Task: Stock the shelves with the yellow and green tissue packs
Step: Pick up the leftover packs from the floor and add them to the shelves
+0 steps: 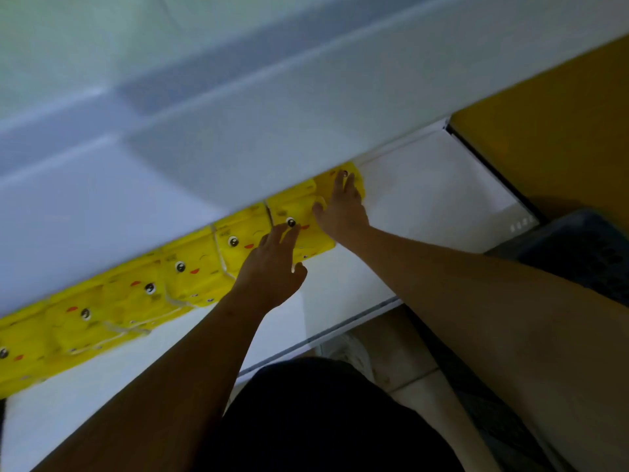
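My lower shelf carries a row of yellow tissue packs pushed back under the white shelf above, which hides their far edges from me. The row runs away to the left of my left hand, each pack printed with a small face of round eyes and a red mouth, and thin string handles lie loose over a few of them. The end of the row sits between and beneath my two hands: the last pack lies under the fingers of my right hand, and the one next to it lies partly under both. My left grip is spread, fingers straight and laid flat on the pack fronts, thumb stuck out to the right over the bare shelf. My right grip is spread too, palm down, fingers reaching toward the back of the shelf over the last pack, thumb splayed left onto its neighbour. Both forearms stretch forward from my body, the right crossing the bare white shelf board. To the right of my right hand the shelf ends at a yellow panel. I see no green packs here.
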`<action>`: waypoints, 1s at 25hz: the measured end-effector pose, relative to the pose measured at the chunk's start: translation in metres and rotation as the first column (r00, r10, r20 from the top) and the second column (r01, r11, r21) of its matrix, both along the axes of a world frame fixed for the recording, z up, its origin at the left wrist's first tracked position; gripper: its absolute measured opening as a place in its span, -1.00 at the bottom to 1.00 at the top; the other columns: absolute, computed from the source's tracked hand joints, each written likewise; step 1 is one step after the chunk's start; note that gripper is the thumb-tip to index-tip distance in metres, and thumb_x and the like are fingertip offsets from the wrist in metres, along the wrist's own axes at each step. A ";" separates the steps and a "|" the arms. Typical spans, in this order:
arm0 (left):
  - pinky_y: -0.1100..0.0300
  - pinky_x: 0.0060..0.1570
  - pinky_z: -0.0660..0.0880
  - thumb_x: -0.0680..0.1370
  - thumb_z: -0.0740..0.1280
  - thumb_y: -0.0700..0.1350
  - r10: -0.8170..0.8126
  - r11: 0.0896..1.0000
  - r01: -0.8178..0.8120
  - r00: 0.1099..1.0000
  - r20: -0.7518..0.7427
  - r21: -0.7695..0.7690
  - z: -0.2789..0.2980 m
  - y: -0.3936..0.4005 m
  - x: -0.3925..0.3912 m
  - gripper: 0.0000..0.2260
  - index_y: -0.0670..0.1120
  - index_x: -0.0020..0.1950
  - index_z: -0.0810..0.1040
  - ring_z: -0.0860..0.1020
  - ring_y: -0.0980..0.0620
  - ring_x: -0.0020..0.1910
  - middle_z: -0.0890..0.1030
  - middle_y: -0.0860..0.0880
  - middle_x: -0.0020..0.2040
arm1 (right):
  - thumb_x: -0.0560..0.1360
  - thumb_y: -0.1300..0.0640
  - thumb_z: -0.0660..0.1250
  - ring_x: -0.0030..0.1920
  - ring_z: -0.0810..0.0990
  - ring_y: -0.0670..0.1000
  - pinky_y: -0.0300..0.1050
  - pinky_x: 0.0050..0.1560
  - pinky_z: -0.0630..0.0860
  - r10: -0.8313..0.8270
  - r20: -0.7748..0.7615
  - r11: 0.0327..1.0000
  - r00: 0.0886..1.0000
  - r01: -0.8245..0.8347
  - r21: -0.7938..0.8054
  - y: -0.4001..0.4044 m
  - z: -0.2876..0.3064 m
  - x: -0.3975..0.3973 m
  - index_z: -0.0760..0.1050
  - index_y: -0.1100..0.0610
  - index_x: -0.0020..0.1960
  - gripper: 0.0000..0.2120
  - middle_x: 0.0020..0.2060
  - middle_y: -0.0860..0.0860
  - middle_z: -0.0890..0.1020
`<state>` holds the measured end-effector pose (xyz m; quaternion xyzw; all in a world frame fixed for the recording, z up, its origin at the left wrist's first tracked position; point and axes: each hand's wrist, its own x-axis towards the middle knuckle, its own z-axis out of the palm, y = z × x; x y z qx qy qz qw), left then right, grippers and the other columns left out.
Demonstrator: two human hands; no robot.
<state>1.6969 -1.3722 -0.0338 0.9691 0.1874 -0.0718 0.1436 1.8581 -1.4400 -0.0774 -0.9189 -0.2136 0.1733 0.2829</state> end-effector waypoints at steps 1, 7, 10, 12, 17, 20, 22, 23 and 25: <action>-0.02 0.28 0.41 0.53 0.30 -0.03 0.024 1.000 -0.024 1.000 -0.009 0.015 0.006 -0.002 -0.011 -0.38 -0.06 0.56 0.16 0.31 -0.15 0.42 0.23 -0.12 0.51 | 0.54 -0.08 0.23 0.51 0.11 0.28 0.13 0.41 0.24 0.048 0.064 0.999 0.997 -0.048 -0.010 0.006 0.010 -0.013 -0.11 0.25 0.57 -0.19 0.54 0.27 0.00; -0.04 0.24 0.42 0.55 0.24 0.06 0.300 0.954 -0.298 0.953 -0.054 0.039 0.041 -0.004 -0.121 -0.41 -0.05 0.54 0.18 0.38 -0.20 0.34 0.32 -0.14 0.44 | 0.56 -0.17 0.14 0.52 0.12 0.25 0.10 0.46 0.20 0.417 0.264 0.908 0.870 -0.411 -0.079 0.060 0.087 -0.127 0.02 0.19 0.57 -0.27 0.54 0.23 0.09; -0.05 0.19 0.42 0.56 0.23 0.07 0.473 0.881 -0.473 0.876 -0.095 0.022 0.049 -0.003 -0.208 -0.45 -0.05 0.52 0.21 0.40 -0.22 0.30 0.35 -0.15 0.39 | 0.59 -0.20 0.10 0.51 0.16 0.22 0.07 0.45 0.23 0.620 0.154 0.784 0.769 -0.616 -0.077 0.098 0.110 -0.213 0.01 0.17 0.57 -0.30 0.55 0.18 0.10; -0.06 0.18 0.41 0.56 0.22 0.07 0.597 0.796 -0.605 0.792 -0.128 -0.030 0.044 -0.009 -0.268 -0.48 -0.07 0.49 0.25 0.41 -0.24 0.27 0.36 -0.17 0.35 | 0.61 -0.20 0.09 0.47 0.27 0.20 0.01 0.38 0.29 0.754 0.078 0.656 0.652 -0.753 -0.045 0.122 0.121 -0.277 0.02 0.17 0.57 -0.31 0.52 0.19 0.20; -0.05 0.16 0.42 0.53 0.25 0.05 0.829 0.505 -0.853 0.522 -0.199 -0.135 0.015 -0.021 -0.410 -0.55 -0.08 0.38 0.34 0.41 -0.24 0.26 0.39 -0.16 0.28 | 0.60 -0.25 0.06 0.47 0.27 0.13 -0.03 0.39 0.28 0.942 -0.095 0.318 0.323 -0.946 -0.061 0.162 0.112 -0.457 0.12 0.11 0.56 -0.34 0.52 0.12 0.24; -0.05 0.19 0.40 0.54 0.24 0.05 0.919 0.259 -0.949 0.299 -0.257 -0.177 -0.019 -0.020 -0.494 -0.57 -0.09 0.37 0.36 0.41 -0.27 0.27 0.39 -0.18 0.28 | 0.61 -0.21 0.07 0.43 0.33 0.18 -0.02 0.35 0.31 0.981 -0.139 0.118 0.137 -0.983 -0.138 0.172 0.077 -0.559 0.20 0.21 0.51 -0.36 0.46 0.20 0.32; -0.04 0.25 0.37 0.55 0.24 0.05 0.936 0.143 -0.970 0.198 -0.290 -0.197 -0.038 -0.021 -0.541 -0.53 -0.11 0.42 0.33 0.39 -0.27 0.31 0.38 -0.21 0.33 | 0.62 -0.16 0.11 0.39 0.36 0.22 -0.01 0.31 0.33 0.988 -0.130 0.059 0.080 -0.986 -0.158 0.173 0.050 -0.610 0.28 0.25 0.45 -0.42 0.40 0.27 0.38; -0.01 0.28 0.34 0.57 0.24 0.05 0.942 0.093 -0.975 0.152 -0.300 -0.200 -0.047 -0.019 -0.565 -0.51 -0.13 0.44 0.30 0.38 -0.26 0.34 0.38 -0.23 0.35 | 0.62 -0.14 0.12 0.39 0.35 0.23 0.01 0.32 0.32 0.989 -0.138 0.027 0.050 -0.986 -0.164 0.173 0.036 -0.634 0.28 0.26 0.44 -0.42 0.39 0.29 0.37; 0.04 0.30 0.31 0.59 0.24 0.04 0.946 -0.017 -0.981 0.048 -0.321 -0.195 -0.068 -0.010 -0.618 -0.51 -0.18 0.44 0.29 0.35 -0.23 0.37 0.38 -0.25 0.37 | 0.63 -0.11 0.12 0.42 0.30 0.23 0.03 0.37 0.29 0.983 -0.184 -0.030 0.005 -0.982 -0.185 0.175 0.006 -0.682 0.26 0.27 0.46 -0.43 0.42 0.29 0.33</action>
